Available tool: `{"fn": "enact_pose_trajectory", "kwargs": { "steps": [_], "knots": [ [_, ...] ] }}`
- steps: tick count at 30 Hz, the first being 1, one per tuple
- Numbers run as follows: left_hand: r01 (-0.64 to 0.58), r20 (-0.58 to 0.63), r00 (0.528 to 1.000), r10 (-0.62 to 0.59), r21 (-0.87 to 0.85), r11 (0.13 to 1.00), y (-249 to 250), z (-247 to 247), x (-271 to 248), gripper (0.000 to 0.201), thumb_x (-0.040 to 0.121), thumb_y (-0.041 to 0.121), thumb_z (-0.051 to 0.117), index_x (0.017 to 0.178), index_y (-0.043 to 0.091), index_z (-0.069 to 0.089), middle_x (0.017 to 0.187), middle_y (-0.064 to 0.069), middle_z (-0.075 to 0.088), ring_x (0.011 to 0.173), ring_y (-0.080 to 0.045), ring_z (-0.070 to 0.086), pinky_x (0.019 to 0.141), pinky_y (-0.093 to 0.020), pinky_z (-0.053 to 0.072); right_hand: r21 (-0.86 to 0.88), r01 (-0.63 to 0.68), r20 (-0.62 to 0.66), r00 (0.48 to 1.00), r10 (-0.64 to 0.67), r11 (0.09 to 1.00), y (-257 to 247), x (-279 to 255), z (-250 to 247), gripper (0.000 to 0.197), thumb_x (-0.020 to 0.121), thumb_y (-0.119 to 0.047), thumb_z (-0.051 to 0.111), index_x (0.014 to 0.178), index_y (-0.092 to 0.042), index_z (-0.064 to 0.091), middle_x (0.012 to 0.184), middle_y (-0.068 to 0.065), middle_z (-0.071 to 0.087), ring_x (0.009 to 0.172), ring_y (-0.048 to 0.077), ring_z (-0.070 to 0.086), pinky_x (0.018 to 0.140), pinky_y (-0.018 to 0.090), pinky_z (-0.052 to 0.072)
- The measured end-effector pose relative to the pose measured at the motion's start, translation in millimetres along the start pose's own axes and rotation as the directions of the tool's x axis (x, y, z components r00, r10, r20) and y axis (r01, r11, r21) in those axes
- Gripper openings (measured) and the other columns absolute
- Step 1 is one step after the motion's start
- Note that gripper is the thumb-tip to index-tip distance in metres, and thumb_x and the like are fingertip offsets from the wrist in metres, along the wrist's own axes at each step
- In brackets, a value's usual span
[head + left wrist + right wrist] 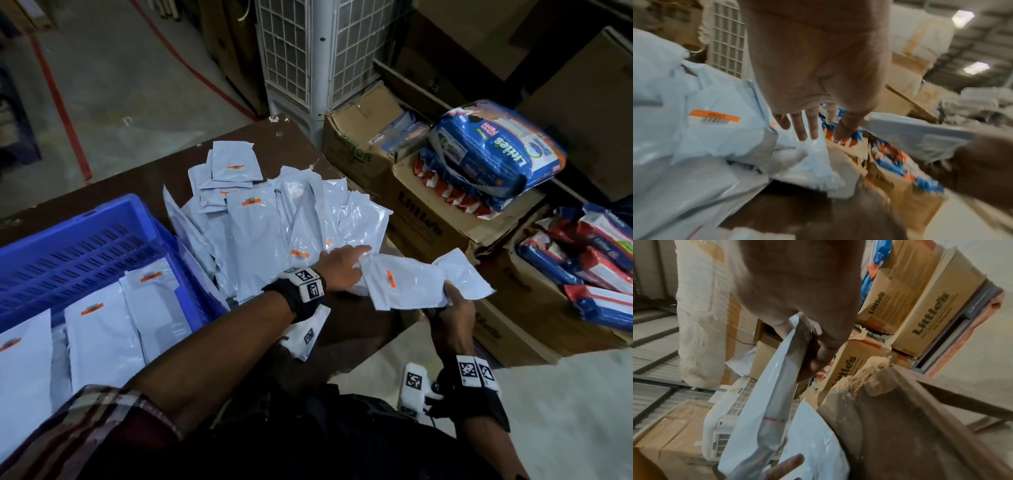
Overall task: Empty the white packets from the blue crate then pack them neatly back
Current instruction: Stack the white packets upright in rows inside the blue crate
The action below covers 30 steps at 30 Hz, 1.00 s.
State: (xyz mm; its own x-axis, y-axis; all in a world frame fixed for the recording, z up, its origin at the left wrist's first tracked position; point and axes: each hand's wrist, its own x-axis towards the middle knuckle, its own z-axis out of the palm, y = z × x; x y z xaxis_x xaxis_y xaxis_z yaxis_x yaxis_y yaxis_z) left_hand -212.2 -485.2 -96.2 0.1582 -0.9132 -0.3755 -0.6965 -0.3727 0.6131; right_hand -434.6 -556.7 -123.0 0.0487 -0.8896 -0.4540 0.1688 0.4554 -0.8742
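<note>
While the right hand (452, 310) pinches a small stack of white packets (407, 286) by its near edge, out past the table's (301, 144) four o'clock corner, the left hand (342, 265) reaches flat, fingers straight, onto the loose heap (284, 222) at the table's centre. More packets already lie in rows in the blue crate (92, 240) at nine o'clock. They look light, thin, floppy and glossy, so likely slippery; a pinch across a short sealed edge, several squared together, should hold better than one corner
</note>
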Motion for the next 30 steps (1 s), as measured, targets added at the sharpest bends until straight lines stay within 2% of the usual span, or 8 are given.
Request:
{"fn": "enact_pose_trajectory", "kwargs": {
  "steps": [4,7,9,12,16,22,25,30],
  "knots": [
    [0.145,0.015,0.979,-0.204,-0.754,0.641,9,-30,-13,0.041,0.101,0.029,0.039,0.142,0.026,0.039,0.122,-0.015,0.060,0.102,-0.031,0.065,0.077,-0.040,0.060,0.032,0.031,0.098,0.995,-0.034,0.999,-9,2,25,0.038,0.091,-0.024,0.060,0.128,-0.017,0.060,0.121,0.006,0.070,0.109,0.029,0.068,0.087,0.044,0.055],
    [0.125,0.003,0.961,-0.278,-0.899,0.420,5,-44,-21,0.056,0.088,0.057,0.058,0.133,0.026,0.049,0.123,-0.008,0.062,0.109,-0.030,0.063,0.088,-0.048,0.056,0.072,0.012,0.183,0.983,-0.025,0.997,-13,-2,49,0.047,0.088,-0.021,0.065,0.132,-0.010,0.055,0.123,0.011,0.068,0.104,0.031,0.068,0.083,0.045,0.055],
    [0.045,-0.105,0.956,-0.275,-0.870,0.491,-3,-49,-24,0.069,0.073,0.053,0.078,0.131,0.027,0.052,0.126,0.000,0.063,0.115,-0.023,0.060,0.097,-0.044,0.051,0.065,-0.001,0.255,0.967,-0.016,0.998,-15,-7,64,0.049,0.085,-0.016,0.069,0.132,-0.006,0.057,0.125,0.015,0.067,0.104,0.032,0.067,0.079,0.043,0.055],
    [-0.049,-0.268,0.908,-0.323,-0.832,0.553,-19,-60,-31,0.040,0.083,0.024,0.078,0.116,0.028,0.055,0.107,0.007,0.066,0.104,-0.019,0.063,0.086,-0.039,0.055,0.056,0.019,0.331,0.943,-0.037,0.998,-19,-12,79,0.045,0.086,-0.012,0.070,0.129,-0.005,0.060,0.119,0.012,0.070,0.102,0.028,0.069,0.077,0.038,0.058],
    [-0.119,-0.373,0.878,-0.300,-0.778,0.617,-44,-79,-42,0.033,0.084,0.017,0.076,0.115,0.019,0.064,0.108,-0.001,0.071,0.099,-0.018,0.067,0.085,-0.035,0.055,-0.007,0.106,0.350,0.932,-0.097,0.994,-25,-10,85,0.050,0.085,-0.032,0.075,0.128,-0.010,0.060,0.118,0.012,0.070,0.107,0.032,0.069,0.079,0.038,0.057],
    [-0.123,-0.390,0.876,-0.284,-0.750,0.650,-68,-93,-55,0.019,0.089,0.023,0.071,0.100,0.007,0.070,0.097,-0.008,0.074,0.087,-0.019,0.068,0.078,-0.031,0.054,-0.272,0.252,0.593,0.804,-0.045,0.929,-28,-18,94,0.030,0.086,-0.028,0.076,0.112,-0.012,0.072,0.108,0.006,0.075,0.103,0.023,0.071,0.089,0.046,0.058],
    [-0.159,-0.443,0.816,-0.370,-0.789,0.593,-70,-94,-58,0.018,0.093,0.023,0.067,0.100,0.007,0.071,0.092,-0.006,0.073,0.082,-0.017,0.067,0.074,-0.031,0.055,-0.248,0.279,0.600,0.796,-0.079,0.928,-22,-18,98,0.024,0.090,-0.026,0.073,0.104,-0.006,0.075,0.104,0.013,0.075,0.100,0.032,0.071,0.092,0.058,0.054],
    [-0.216,-0.551,0.677,-0.487,-0.782,0.584,-74,-88,-54,0.025,0.092,0.030,0.067,0.091,0.005,0.072,0.081,-0.003,0.070,0.075,-0.016,0.063,0.070,-0.030,0.053,-0.198,0.347,0.585,0.793,-0.173,0.917,-15,-15,108,0.019,0.090,-0.023,0.073,0.104,-0.011,0.076,0.106,0.010,0.075,0.101,0.031,0.071,0.089,0.051,0.056]
  ]
}}
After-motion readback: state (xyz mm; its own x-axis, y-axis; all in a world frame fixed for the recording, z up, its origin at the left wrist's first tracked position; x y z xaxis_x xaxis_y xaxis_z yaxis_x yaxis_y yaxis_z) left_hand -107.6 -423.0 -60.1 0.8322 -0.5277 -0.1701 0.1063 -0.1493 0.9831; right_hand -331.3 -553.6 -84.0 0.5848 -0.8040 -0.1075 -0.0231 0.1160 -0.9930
